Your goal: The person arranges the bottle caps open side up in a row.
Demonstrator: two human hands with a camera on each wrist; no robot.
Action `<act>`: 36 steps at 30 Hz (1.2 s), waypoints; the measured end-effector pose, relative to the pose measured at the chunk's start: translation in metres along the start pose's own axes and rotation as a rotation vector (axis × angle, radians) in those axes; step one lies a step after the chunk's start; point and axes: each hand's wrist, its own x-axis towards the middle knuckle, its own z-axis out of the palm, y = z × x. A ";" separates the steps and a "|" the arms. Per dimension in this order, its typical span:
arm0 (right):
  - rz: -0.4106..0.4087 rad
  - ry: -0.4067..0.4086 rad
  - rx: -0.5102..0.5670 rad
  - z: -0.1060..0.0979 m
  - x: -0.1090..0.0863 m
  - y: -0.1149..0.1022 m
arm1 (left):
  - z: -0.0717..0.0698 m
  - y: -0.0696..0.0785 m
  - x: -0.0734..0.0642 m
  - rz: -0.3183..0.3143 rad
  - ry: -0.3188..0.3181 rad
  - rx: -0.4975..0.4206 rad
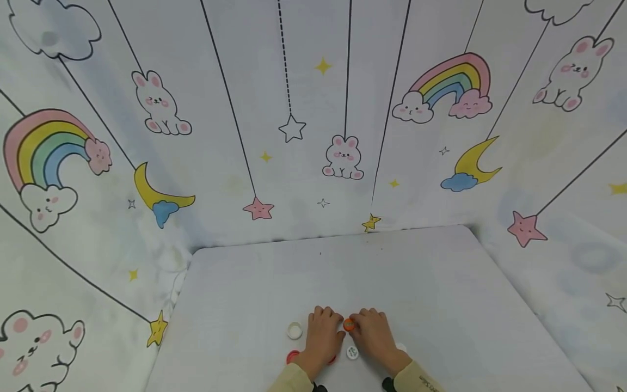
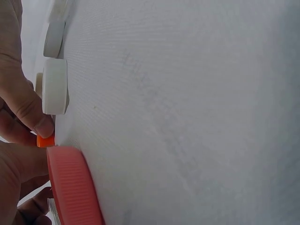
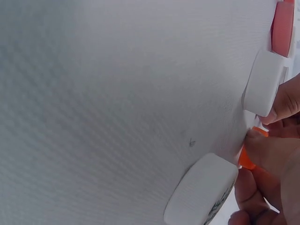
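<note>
In the head view my right hand [image 1: 374, 333] pinches a small orange bottle cap [image 1: 349, 325] between thumb and fingers. Close by on the left is my left hand [image 1: 323, 335], fingers loosely bent, fingertips right at the orange cap, and nothing shows in its grasp. The right wrist view has the orange cap [image 3: 247, 159] low against the white surface, thumb on it. A white cap with dark markings [image 1: 352, 353] lies between the wrists. Beside my left hand is a red cap [image 2: 74, 185], seen large in the left wrist view.
To the left lie a pale cap [image 1: 295, 330] and another red cap [image 1: 293, 356]. A white cap [image 1: 401, 347] peeks out by the right wrist. The white table [image 1: 254, 283] meets a backdrop [image 1: 303, 179] printed with rabbits, stars and rainbows.
</note>
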 end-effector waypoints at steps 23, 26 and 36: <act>-0.011 0.023 0.035 -0.004 0.002 -0.004 | -0.001 0.010 0.004 -0.043 0.007 -0.028; -0.018 0.037 0.068 -0.005 0.002 -0.004 | -0.001 0.011 0.003 -0.053 0.028 -0.064; -0.034 0.088 0.097 -0.010 0.000 -0.006 | -0.007 0.012 0.004 -0.059 0.025 -0.121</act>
